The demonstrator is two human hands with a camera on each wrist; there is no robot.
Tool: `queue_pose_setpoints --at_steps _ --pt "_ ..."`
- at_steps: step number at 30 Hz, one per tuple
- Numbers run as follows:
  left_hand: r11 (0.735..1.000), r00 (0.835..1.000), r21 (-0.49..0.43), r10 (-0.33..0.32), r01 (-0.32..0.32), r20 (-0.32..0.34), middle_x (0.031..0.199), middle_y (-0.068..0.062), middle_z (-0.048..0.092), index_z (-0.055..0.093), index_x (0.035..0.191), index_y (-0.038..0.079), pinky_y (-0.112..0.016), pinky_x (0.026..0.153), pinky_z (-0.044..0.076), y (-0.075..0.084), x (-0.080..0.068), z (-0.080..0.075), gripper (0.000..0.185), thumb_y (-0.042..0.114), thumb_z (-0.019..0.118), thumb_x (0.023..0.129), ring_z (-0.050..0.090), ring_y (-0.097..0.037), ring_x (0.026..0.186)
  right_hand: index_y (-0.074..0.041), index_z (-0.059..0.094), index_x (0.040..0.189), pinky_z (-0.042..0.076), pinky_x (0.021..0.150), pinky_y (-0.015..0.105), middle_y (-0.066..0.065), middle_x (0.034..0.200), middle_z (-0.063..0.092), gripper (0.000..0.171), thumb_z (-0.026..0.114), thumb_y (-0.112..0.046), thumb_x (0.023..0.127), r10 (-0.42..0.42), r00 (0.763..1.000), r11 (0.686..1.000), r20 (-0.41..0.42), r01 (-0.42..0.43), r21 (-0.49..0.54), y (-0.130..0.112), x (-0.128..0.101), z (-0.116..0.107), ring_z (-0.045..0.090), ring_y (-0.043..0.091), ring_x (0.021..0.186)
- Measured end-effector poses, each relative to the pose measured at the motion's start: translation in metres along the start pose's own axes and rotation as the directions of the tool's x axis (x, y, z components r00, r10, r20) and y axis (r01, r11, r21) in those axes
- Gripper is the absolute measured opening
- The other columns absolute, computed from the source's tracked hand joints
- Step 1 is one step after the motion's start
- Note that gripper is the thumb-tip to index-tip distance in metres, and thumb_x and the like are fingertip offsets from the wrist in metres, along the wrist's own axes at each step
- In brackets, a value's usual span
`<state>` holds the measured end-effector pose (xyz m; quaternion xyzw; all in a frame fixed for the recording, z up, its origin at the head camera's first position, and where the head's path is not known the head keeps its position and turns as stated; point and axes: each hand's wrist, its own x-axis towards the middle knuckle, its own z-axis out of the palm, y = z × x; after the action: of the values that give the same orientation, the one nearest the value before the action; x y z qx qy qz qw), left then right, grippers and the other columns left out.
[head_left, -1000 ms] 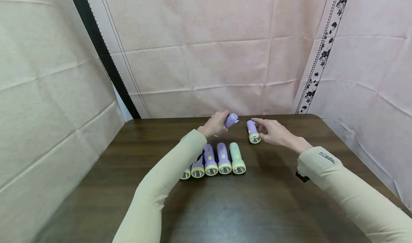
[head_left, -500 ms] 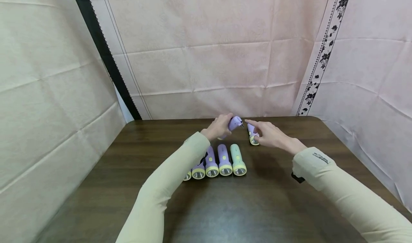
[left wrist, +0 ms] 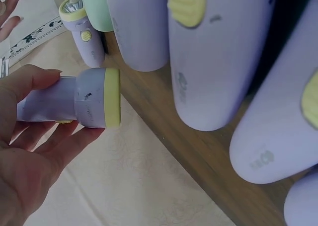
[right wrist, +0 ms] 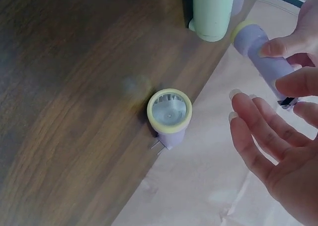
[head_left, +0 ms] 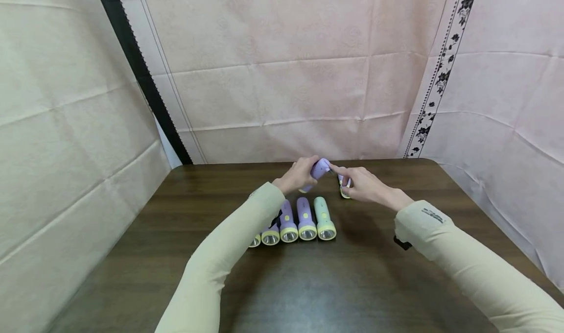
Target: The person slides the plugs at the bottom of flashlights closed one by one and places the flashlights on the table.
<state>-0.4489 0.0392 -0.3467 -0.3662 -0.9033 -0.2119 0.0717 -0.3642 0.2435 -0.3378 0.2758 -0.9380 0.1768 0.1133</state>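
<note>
In the head view my left hand (head_left: 299,175) holds a purple flashlight (head_left: 320,168) raised over the back of the table. The left wrist view shows its thumb and fingers around the flashlight's barrel (left wrist: 54,101), near the yellow-rimmed head. My right hand (head_left: 363,185) reaches in from the right. In the right wrist view its thumb and index finger pinch the tail of that flashlight (right wrist: 271,67), around the dark prong end (right wrist: 287,103); the other fingers (right wrist: 261,129) extend loosely. Another purple flashlight (right wrist: 169,112) stands apart below the right hand, with two metal prongs sticking out.
Nearer the front, a row of several purple flashlights (head_left: 305,218) ends at the right in a mint green one (head_left: 324,219). My left sleeve covers part of the row. The brown table (head_left: 379,284) meets pale cloth (head_left: 282,93) at its back edge.
My right hand has moved left, from beside the standing flashlight to the tail of the held one. My left hand has shifted slightly right with its flashlight. The row stays put.
</note>
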Motion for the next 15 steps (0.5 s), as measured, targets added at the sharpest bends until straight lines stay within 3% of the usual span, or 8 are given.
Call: queue_pose_setpoints --at_steps 15 --pt "0.999 0.999 -0.034 0.031 -0.031 0.018 0.117 -0.011 0.064 0.053 0.126 0.009 -0.036 0.090 0.052 0.0023 -0.0028 0.0001 0.053 0.002 0.073 0.077 0.062 -0.022 0.105 -0.010 0.039 0.147 0.037 0.057 0.022 0.000 0.067 0.052 0.073 0.055 0.008 0.077 -0.059 0.998 0.996 -0.019 0.060 0.072 0.0014 0.0004 -0.0023 0.044 0.009 0.059"
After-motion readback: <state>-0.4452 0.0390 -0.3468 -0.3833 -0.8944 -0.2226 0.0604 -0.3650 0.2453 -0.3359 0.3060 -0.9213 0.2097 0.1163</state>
